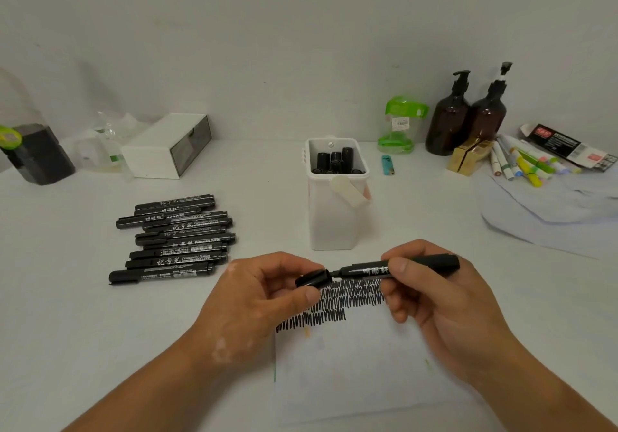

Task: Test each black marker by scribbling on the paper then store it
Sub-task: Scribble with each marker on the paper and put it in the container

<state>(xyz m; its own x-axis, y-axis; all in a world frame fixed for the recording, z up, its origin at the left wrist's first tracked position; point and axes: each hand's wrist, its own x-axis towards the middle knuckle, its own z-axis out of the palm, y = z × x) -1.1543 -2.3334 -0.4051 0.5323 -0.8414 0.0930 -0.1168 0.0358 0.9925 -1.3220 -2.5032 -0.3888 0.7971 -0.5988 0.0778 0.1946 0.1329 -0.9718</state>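
My right hand grips a black marker held level above the paper, tip pointing left. My left hand pinches its black cap just at the tip, a small gap showing between cap and barrel. Rows of black scribble cover the top of the sheet. A pile of several black markers lies to the left. Behind the hands a white holder contains several black markers standing upright.
A white drawer box and a dark jar stand at the back left. At the back right are a green dispenser, two brown pump bottles, a lighter, coloured pens and crumpled paper.
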